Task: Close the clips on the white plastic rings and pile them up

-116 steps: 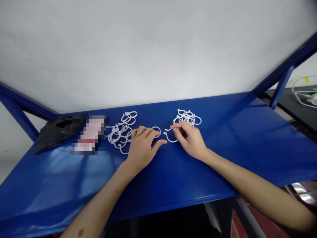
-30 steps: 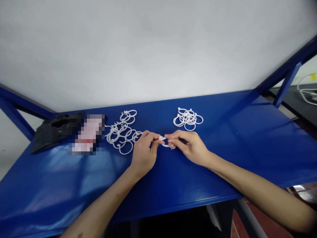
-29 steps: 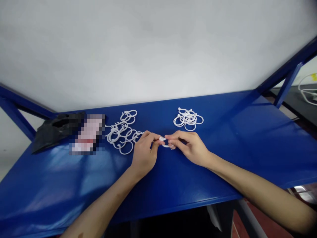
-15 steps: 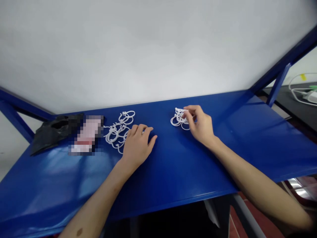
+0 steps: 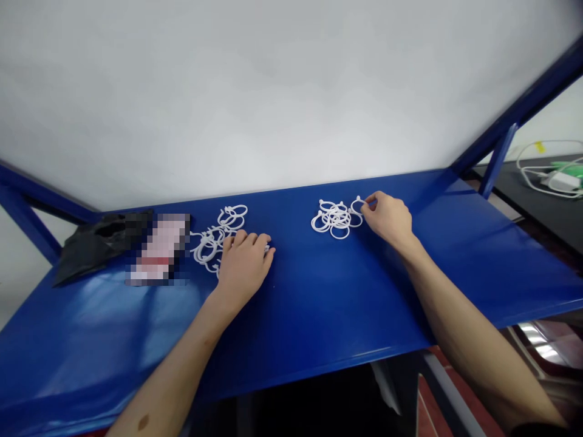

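Observation:
Two heaps of white plastic rings lie on a blue shelf [image 5: 319, 303]. My left hand [image 5: 243, 264] rests palm down on the near edge of the left heap [image 5: 216, 233], fingers lying flat over some rings. My right hand [image 5: 387, 218] sits at the right side of the right heap [image 5: 334, 217], fingertips pinched on one white ring [image 5: 358, 205] at the heap's edge.
A black bag [image 5: 98, 243] and a pink-and-white packet [image 5: 159, 249] lie at the shelf's left. Blue frame struts [image 5: 496, 164] rise at the right, with white cables [image 5: 546, 176] on a dark surface beyond. A white wall stands behind the shelf.
Both hands held one ring together at the shelf's middle. My right hand then carried it to the right heap, and my left hand moved back onto the left heap.

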`<action>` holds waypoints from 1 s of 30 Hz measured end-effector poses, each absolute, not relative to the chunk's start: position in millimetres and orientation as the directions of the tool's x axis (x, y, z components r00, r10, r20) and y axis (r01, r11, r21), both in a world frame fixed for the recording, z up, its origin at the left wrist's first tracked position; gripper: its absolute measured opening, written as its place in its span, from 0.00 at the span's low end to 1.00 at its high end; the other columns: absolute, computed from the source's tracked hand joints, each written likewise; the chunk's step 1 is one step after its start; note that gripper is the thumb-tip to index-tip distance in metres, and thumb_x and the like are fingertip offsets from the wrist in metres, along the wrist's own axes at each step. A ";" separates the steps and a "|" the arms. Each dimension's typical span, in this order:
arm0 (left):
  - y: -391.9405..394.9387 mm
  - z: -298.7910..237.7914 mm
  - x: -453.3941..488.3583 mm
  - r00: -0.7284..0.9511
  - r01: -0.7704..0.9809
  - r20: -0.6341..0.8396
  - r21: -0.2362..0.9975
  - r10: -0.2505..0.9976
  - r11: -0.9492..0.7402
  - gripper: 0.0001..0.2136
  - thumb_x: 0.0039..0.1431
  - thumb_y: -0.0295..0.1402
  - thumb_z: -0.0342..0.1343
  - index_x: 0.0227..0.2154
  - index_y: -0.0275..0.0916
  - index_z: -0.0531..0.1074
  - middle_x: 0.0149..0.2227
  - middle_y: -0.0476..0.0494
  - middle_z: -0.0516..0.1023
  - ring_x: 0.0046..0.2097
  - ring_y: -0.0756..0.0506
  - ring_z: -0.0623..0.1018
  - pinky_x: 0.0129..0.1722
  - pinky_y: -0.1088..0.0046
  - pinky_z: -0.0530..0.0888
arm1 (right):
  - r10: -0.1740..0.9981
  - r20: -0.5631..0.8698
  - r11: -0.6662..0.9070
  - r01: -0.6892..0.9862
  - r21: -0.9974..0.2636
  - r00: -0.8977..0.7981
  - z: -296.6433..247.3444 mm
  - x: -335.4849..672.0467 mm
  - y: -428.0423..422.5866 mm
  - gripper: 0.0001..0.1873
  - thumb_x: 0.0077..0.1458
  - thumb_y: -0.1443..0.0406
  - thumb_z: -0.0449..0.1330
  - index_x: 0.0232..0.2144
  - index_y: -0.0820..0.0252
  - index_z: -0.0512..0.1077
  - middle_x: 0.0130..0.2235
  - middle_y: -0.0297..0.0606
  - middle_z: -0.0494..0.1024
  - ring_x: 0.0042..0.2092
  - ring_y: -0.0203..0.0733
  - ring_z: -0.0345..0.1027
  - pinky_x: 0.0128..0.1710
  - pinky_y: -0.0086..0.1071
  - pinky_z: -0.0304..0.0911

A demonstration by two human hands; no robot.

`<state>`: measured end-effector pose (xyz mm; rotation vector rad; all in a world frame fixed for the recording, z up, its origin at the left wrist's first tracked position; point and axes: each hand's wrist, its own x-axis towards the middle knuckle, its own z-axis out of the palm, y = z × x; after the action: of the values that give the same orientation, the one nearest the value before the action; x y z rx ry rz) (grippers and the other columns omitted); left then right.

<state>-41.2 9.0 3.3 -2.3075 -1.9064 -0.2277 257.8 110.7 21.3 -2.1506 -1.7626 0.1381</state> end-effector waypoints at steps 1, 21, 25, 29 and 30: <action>9.0 3.6 -41.0 0.181 0.983 0.211 -0.002 0.961 -0.185 0.13 0.68 0.37 0.50 0.46 0.37 0.76 0.41 0.37 0.81 0.48 0.33 0.72 0.48 0.53 0.63 | 0.969 0.129 -0.162 0.937 -0.309 0.210 19.6 257.8 111.5 0.14 0.56 0.62 0.57 0.42 0.57 0.77 0.38 0.45 0.82 0.40 0.52 0.75 0.37 0.41 0.66; 10.2 11.6 -35.2 -0.020 0.918 0.413 0.368 0.911 -0.147 0.11 0.69 0.33 0.46 0.42 0.41 0.73 0.42 0.41 0.82 0.46 0.38 0.75 0.49 0.54 0.60 | 0.831 0.550 0.248 0.938 -0.241 -0.078 17.0 239.8 94.6 0.16 0.64 0.57 0.55 0.42 0.61 0.76 0.39 0.47 0.79 0.45 0.52 0.69 0.37 0.41 0.66; 7.2 17.5 -33.6 -0.020 0.769 0.356 0.603 0.934 -0.214 0.13 0.70 0.37 0.45 0.42 0.42 0.75 0.39 0.45 0.81 0.43 0.42 0.76 0.48 0.59 0.66 | 0.762 0.503 0.613 0.703 -0.360 -0.407 17.2 209.1 64.6 0.14 0.67 0.58 0.55 0.47 0.58 0.73 0.44 0.45 0.79 0.46 0.49 0.71 0.45 0.43 0.69; 4.6 19.9 -32.2 0.015 0.486 0.210 0.853 0.978 -0.191 0.15 0.70 0.43 0.47 0.43 0.42 0.75 0.35 0.47 0.79 0.38 0.46 0.77 0.40 0.68 0.72 | 0.691 0.406 0.710 0.455 -0.538 -0.598 8.6 187.8 40.6 0.20 0.66 0.57 0.57 0.56 0.59 0.67 0.47 0.45 0.79 0.47 0.46 0.74 0.44 0.42 0.72; 4.2 19.9 -31.4 0.035 0.431 0.177 0.885 0.984 -0.175 0.15 0.69 0.44 0.48 0.43 0.42 0.75 0.35 0.47 0.79 0.38 0.47 0.77 0.40 0.69 0.72 | 0.689 0.388 0.701 0.427 -0.571 -0.612 7.0 185.7 37.1 0.21 0.66 0.57 0.58 0.57 0.59 0.66 0.47 0.44 0.79 0.46 0.45 0.75 0.44 0.41 0.73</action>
<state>-31.4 4.2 19.9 -2.5826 -2.2269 -1.6993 185.7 37.1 7.0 -0.8491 -2.3096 0.5743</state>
